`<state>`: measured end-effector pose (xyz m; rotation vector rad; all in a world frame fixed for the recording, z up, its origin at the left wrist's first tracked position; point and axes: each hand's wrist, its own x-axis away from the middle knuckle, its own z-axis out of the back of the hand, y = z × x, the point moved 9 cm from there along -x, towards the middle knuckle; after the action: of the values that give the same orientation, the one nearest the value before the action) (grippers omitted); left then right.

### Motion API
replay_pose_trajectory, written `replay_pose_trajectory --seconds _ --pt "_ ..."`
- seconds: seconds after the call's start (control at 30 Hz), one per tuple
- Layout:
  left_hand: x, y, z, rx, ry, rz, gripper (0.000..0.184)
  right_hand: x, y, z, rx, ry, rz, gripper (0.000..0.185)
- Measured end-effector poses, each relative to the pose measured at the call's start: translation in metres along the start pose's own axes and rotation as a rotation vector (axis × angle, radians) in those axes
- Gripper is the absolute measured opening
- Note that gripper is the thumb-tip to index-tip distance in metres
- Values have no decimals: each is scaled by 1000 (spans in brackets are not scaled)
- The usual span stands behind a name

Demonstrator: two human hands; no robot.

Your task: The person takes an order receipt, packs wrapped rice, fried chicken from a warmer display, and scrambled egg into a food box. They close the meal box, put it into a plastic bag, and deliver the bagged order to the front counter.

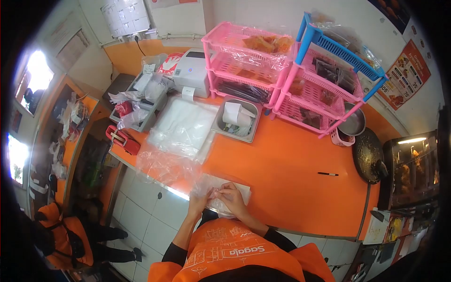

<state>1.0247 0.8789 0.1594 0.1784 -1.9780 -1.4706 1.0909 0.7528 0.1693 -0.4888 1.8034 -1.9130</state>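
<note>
At the table's front edge, my left hand [199,201] has its fingers closed on a thin transparent plastic bag [203,184]. Close beside it, the fingertips of my right hand [232,199] are pinched together on the same film. Both hands are over a white flat item [242,191], paper or a box, partly hidden by them. Crumpled transparent plastic [164,164] spreads to the left, below a stack of plastic bags [181,123].
Behind stand a metal container [217,128] with papers, a white printer [191,70] and pink shelf racks [282,89] with packets. A pen [328,174] lies right, near a dark pan [368,157]. A red tape dispenser [123,139] is left; another person [70,237] stands lower left.
</note>
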Motion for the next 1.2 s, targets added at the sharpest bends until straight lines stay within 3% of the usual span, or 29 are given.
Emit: replay_pose_trajectory --seconds 0.4,0.5,0.57,0.7,0.77,1.0,1.2 --pt "1 3 -4 -26 -94 -33 19 -2 -2 3 -33 27 10 14" --pt "1 3 1 -98 -111 -174 21 -1 -1 2 -11 20 -20 13" --pt "18 29 -11 -585 -130 -620 22 1 4 4 -35 78 -76 13" --pt "8 5 3 -374 19 -437 20 0 4 2 41 67 -78 13" --pt "5 0 4 -52 69 -197 17 -1 3 2 32 25 -61 14" --pt "1 2 4 -35 56 -235 15 4 8 -1 -11 -21 -41 18" --pt "-2 -9 7 183 64 -53 14 9 -34 -7 124 -181 95 20"
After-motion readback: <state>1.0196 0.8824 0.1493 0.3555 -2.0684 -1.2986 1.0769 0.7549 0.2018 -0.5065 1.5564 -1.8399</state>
